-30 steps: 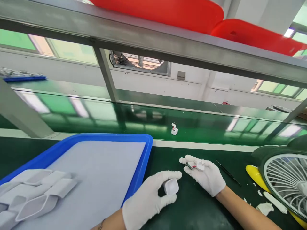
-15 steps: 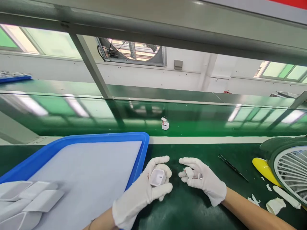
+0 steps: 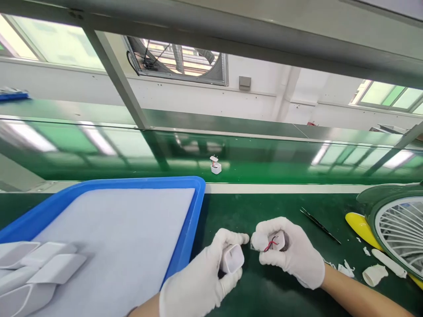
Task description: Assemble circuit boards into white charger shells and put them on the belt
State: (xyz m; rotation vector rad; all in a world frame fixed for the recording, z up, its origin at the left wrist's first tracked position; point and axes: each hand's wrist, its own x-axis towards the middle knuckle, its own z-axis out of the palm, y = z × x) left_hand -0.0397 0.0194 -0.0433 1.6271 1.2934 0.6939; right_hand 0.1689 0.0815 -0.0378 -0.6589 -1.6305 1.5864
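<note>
From the head camera, our gloved left hand [image 3: 198, 281] curls its fingers round a white square plastic shell [image 3: 232, 259] above the green bench [image 3: 264, 290]. Our right hand [image 3: 291, 253] grips a small insert with red wires [image 3: 275, 241]. We should align them squarely before pressing.

No text, label, brand, number or sign can be read on anything here, near or far, left or right.

Two gloved hands, one blue tray [image 3: 185, 246], one pair of tweezers [image 3: 320, 226], one fan [image 3: 396, 233], one small part on the belt [image 3: 216, 166].
</note>
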